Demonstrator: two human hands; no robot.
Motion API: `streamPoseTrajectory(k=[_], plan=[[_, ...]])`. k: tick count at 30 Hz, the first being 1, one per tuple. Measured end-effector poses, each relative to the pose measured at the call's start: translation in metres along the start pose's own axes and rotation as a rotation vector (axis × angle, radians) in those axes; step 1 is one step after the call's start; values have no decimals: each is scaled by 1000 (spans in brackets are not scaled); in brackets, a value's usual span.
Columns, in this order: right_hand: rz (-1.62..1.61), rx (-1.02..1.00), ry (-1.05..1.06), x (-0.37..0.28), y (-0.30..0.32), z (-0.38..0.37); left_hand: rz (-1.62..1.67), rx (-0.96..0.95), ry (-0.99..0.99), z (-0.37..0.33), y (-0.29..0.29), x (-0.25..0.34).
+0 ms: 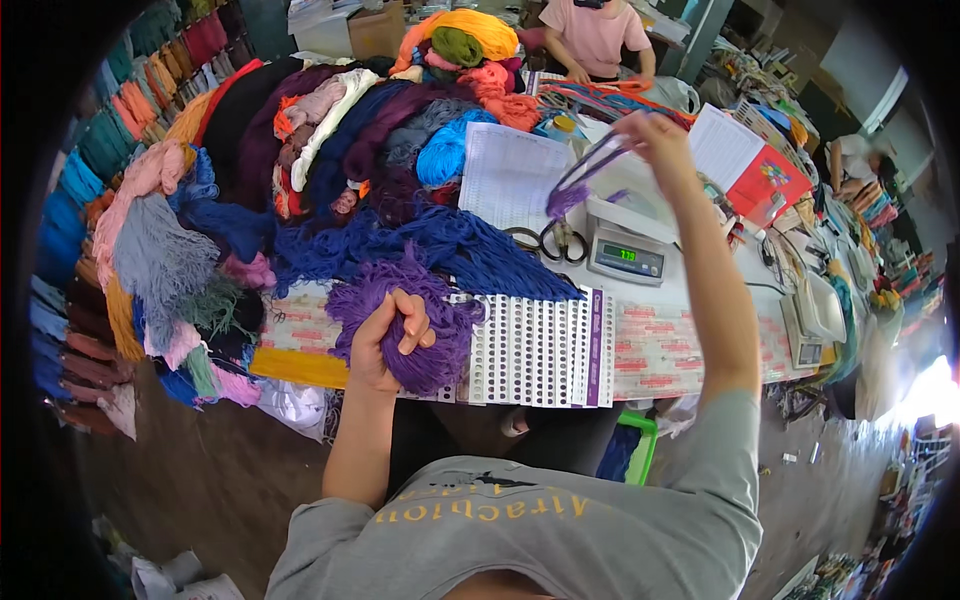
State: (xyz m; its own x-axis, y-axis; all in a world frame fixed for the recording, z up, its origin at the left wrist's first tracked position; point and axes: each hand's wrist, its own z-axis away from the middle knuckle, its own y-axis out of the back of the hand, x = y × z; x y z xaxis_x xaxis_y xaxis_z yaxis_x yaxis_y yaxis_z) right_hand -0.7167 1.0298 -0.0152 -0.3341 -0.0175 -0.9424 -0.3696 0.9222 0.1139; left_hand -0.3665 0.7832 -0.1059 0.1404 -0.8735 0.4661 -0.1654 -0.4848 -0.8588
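My left hand (392, 335) is closed with curled fingers on a bundle of purple yarn (440, 355), which lies at the table's near edge over punched white cards (525, 350). Further off and to the right, my raised right hand (655, 145) pinches a thin loop of purple yarn strands (590, 180). The strands hang down at the left side of a digital scale (627, 260) with a lit green display. Black-handled scissors (562, 243) lie just left of the scale.
Dark blue yarn (420, 245) stretches behind the purple bundle, with a heap of coloured skeins beyond. Printed sheets (512, 170) lie mid-table, and a red folder (768, 185) is at the right. A second scale (812, 320) stands further right. A person in pink (597, 40) works across the table.
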Motion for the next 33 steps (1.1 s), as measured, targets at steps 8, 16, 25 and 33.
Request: streamPoseTrajectory(k=[8,16,25,33], plan=[[355,168,96,21,112,-59,20,12,9,0,-1,2],[1344,-138,-197,170,78,82,42,32,24,0,-5,-3],[504,75,209,82,-21,174,-65,87,13,-13,6,-23],[-27,-373,-9,-1,-160,251,-270,153,99,-10,2,-48]])
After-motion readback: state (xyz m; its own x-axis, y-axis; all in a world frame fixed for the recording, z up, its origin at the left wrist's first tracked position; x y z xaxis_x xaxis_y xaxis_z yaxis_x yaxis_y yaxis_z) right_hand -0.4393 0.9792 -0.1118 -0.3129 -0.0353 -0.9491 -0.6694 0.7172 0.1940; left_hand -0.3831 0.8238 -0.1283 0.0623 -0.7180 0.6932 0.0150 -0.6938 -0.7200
